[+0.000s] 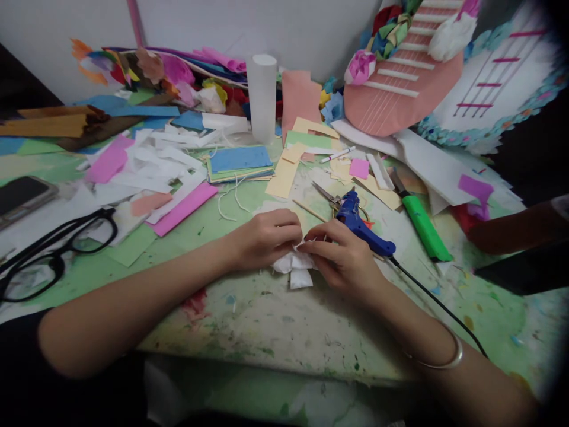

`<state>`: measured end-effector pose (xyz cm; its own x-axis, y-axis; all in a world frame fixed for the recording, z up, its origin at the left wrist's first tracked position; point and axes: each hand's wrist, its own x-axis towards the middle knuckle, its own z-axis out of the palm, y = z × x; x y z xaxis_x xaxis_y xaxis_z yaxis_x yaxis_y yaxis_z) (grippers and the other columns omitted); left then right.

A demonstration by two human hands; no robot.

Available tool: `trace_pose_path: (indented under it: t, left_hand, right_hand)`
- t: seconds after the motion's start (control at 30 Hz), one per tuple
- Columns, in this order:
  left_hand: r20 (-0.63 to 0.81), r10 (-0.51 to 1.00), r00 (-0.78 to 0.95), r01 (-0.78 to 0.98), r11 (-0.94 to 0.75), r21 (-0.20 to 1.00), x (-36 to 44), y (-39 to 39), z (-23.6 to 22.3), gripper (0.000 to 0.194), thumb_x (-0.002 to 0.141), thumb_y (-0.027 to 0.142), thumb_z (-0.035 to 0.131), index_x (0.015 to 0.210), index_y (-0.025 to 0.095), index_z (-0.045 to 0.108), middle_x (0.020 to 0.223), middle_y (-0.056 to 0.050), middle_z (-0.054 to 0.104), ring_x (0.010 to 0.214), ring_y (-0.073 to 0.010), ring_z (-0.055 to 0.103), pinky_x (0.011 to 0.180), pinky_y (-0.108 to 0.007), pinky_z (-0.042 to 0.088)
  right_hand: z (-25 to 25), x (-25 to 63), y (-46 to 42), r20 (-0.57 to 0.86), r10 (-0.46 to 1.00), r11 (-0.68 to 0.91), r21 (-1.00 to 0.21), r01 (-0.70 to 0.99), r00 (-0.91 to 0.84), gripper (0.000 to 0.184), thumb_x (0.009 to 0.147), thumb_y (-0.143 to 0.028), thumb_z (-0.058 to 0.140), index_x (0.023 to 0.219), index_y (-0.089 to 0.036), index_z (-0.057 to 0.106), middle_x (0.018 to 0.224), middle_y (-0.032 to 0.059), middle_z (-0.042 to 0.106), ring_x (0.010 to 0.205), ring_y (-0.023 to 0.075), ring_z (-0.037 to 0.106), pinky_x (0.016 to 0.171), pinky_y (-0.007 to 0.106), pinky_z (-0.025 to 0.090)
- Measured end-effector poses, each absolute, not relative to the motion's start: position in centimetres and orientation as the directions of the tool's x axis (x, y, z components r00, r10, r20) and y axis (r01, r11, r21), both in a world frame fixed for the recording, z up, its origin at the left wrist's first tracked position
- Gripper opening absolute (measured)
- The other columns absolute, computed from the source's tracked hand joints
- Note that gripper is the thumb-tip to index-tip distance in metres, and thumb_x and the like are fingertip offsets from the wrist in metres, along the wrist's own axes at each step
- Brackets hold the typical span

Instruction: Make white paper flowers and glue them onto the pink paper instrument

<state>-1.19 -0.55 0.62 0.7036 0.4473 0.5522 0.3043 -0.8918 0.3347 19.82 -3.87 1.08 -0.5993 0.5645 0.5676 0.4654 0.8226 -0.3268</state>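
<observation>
Green-stained tabletop (249,332); white piece (301,279) between left grip (272,237) and right grip (347,255)

The paper piece (301,279) was white, the glue gun (355,223) at two o'clock from it blue, the table (262,332) blotchy green.

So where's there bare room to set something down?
Mainly the table's front strip, between the forearms and below the white pieces. A smaller patch lies between the green-handled tool and black cord. Crowded: the back and left, with paper scraps, phone and eyeglasses.
</observation>
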Motion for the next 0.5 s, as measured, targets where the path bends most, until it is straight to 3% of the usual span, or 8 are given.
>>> trace_pose_path:
  t: [0.13, 0.33, 0.43, 0.5]
  left_hand:
    - [0.491, 0.557, 0.67, 0.283, -0.803, 0.524, -1.2, -0.4, 1.0, 0.013, 0.081, 0.007, 0.053, 0.077, 0.017, 0.06, 0.079, -0.004, 0.064, 0.075, -0.0136, 0.06, 0.069, -0.025, 0.048]
    - [0.444, 0.614, 0.653, 0.195, -0.702, 0.685, -1.6, -0.5, 2.4, 0.016, 0.071, 0.007, 0.054, 0.08, 0.017, 0.063, 0.082, -0.005, 0.066, 0.081, -0.0166, 0.06, 0.075, -0.03, 0.049]
    - [0.365, 0.749, 0.552, 0.315, -0.593, 0.741, -1.7, -0.6, 2.9, 0.004, 0.072, 0.014, 0.06, 0.072, 0.016, 0.063, 0.078, -0.003, 0.063, 0.074, -0.0145, 0.057, 0.067, -0.027, 0.046]
    - [0.268, 0.828, 0.492, 0.441, -0.502, 0.744, -1.8, -0.7, 3.1, 0.006, 0.072, 0.019, 0.066, 0.066, 0.016, 0.066, 0.072, -0.002, 0.061, 0.066, -0.012, 0.053, 0.058, -0.024, 0.041]
  right_hand:
    - [1.1, 19.8, -3.9, 0.554, 0.576, 0.815, -0.337, 0.471, -0.601, 0.023, 0.088, -0.006, 0.051, 0.091, -0.019, 0.07, 0.091, 0.0083, 0.066, 0.082, 0.0178, 0.058, 0.07, 0.033, 0.05]
    - [1.1, 19.7, -3.9, 0.561, 0.57, 0.819, -0.332, 0.468, -0.6, 0.021, 0.09, -0.008, 0.051, 0.089, -0.018, 0.07, 0.089, 0.0092, 0.066, 0.082, 0.0177, 0.059, 0.07, 0.032, 0.05]
    - [1.0, 19.8, -3.9, 0.558, 0.573, 0.818, -0.339, 0.465, -0.601, 0.021, 0.089, -0.007, 0.052, 0.089, -0.016, 0.07, 0.089, 0.0101, 0.066, 0.082, 0.0182, 0.059, 0.071, 0.033, 0.05]
    - [1.0, 19.8, -3.9, 0.554, 0.577, 0.815, -0.345, 0.465, -0.601, 0.021, 0.089, -0.007, 0.052, 0.09, -0.017, 0.07, 0.09, 0.0099, 0.066, 0.082, 0.0184, 0.059, 0.071, 0.034, 0.05]
